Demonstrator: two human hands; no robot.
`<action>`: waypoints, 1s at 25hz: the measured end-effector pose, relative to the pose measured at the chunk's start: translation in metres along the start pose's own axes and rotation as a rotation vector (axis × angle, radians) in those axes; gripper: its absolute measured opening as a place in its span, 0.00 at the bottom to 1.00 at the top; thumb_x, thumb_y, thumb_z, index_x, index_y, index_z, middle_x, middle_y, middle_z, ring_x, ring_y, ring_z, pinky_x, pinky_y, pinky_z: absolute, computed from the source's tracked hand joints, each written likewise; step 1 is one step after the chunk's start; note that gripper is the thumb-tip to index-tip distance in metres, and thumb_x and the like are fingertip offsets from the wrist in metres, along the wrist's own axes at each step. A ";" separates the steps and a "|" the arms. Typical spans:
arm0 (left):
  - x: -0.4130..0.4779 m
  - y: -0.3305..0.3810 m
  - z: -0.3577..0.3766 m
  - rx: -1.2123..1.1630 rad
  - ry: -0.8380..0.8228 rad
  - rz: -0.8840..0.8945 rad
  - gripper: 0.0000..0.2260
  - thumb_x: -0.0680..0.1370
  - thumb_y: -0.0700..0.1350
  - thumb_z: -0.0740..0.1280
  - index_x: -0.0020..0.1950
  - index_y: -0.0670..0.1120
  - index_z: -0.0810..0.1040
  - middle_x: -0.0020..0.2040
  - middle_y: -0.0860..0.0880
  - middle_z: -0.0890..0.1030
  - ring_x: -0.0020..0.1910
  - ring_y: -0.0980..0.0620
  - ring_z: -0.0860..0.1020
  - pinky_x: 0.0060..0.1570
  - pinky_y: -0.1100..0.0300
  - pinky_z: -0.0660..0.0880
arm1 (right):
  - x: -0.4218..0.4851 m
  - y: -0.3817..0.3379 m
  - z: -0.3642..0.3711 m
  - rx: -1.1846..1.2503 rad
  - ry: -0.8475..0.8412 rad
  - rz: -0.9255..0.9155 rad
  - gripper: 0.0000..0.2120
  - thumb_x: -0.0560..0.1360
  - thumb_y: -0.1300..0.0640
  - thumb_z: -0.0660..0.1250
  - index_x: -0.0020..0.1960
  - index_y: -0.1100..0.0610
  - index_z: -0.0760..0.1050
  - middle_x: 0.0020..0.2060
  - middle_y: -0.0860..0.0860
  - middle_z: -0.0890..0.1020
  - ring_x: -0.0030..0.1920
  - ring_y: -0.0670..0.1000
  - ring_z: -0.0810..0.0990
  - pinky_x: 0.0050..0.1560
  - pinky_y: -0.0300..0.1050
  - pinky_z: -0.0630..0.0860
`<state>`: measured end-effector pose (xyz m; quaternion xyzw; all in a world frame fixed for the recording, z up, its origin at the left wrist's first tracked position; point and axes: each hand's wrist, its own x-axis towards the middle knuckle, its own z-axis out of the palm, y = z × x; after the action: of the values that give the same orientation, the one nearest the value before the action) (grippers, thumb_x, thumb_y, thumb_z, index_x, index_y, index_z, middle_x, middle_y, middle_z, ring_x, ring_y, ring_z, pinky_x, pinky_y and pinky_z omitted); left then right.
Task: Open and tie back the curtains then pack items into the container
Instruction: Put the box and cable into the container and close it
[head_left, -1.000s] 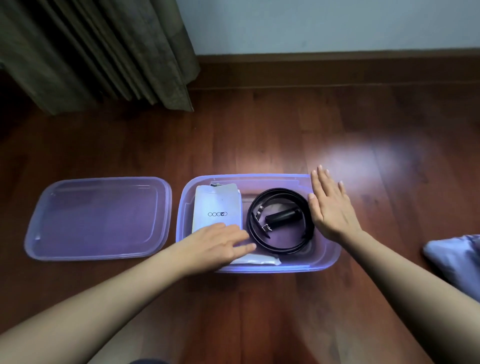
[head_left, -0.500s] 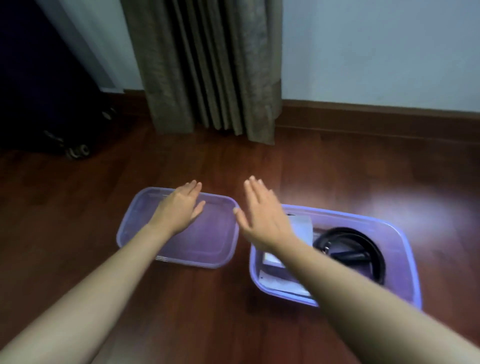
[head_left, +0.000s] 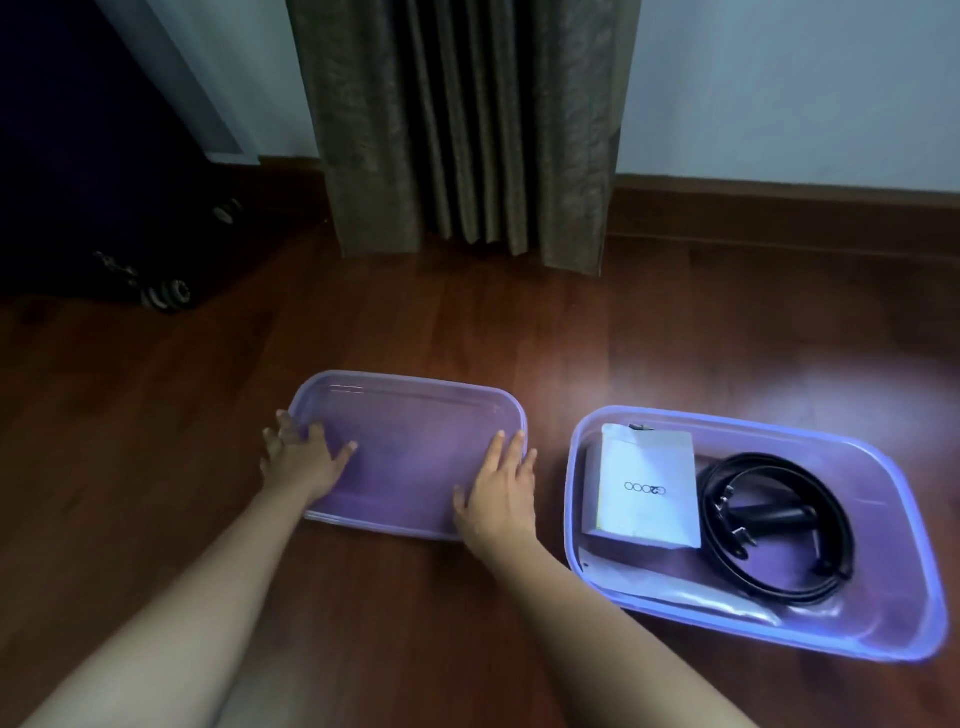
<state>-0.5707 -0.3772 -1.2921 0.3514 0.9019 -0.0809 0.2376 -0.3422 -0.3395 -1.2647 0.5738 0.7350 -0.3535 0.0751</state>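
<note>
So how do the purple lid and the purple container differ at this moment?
The lid is shallow and nearly flat; the container is a deeper tub. No items lie on the lid; the container holds a white packet, a coiled black belt and a clear pouch. The left hand and right hand both rest on the lid; neither touches the container. Both are translucent purple rounded rectangles on the wooden floor.

Dim, bluish cast; pale glare on floor (head_left: 779, 395) behind container (head_left: 883, 519); left corner black; wide-angle bending, soft edges.
</note>
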 end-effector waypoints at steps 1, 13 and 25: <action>0.002 0.000 0.001 -0.020 -0.001 -0.010 0.33 0.77 0.62 0.58 0.76 0.48 0.53 0.77 0.39 0.40 0.75 0.34 0.44 0.72 0.40 0.51 | 0.003 -0.001 0.002 0.054 -0.019 0.051 0.39 0.77 0.56 0.60 0.75 0.63 0.37 0.75 0.63 0.39 0.75 0.66 0.45 0.74 0.54 0.50; 0.017 -0.025 -0.038 -0.351 0.134 -0.126 0.55 0.61 0.65 0.75 0.77 0.44 0.51 0.74 0.37 0.59 0.73 0.35 0.57 0.70 0.43 0.56 | 0.015 -0.016 -0.021 0.338 0.324 0.231 0.42 0.72 0.40 0.65 0.76 0.59 0.49 0.65 0.59 0.64 0.65 0.60 0.62 0.63 0.55 0.65; -0.064 0.113 -0.075 -0.707 0.322 0.333 0.23 0.73 0.61 0.65 0.59 0.45 0.78 0.50 0.41 0.82 0.51 0.40 0.79 0.52 0.51 0.76 | 0.002 0.134 -0.194 0.469 0.613 -0.073 0.24 0.75 0.47 0.67 0.65 0.60 0.69 0.55 0.60 0.73 0.54 0.57 0.72 0.50 0.39 0.63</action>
<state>-0.4815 -0.3078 -1.1932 0.3972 0.8308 0.3290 0.2095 -0.1654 -0.2081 -1.1802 0.6278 0.6424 -0.3267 -0.2938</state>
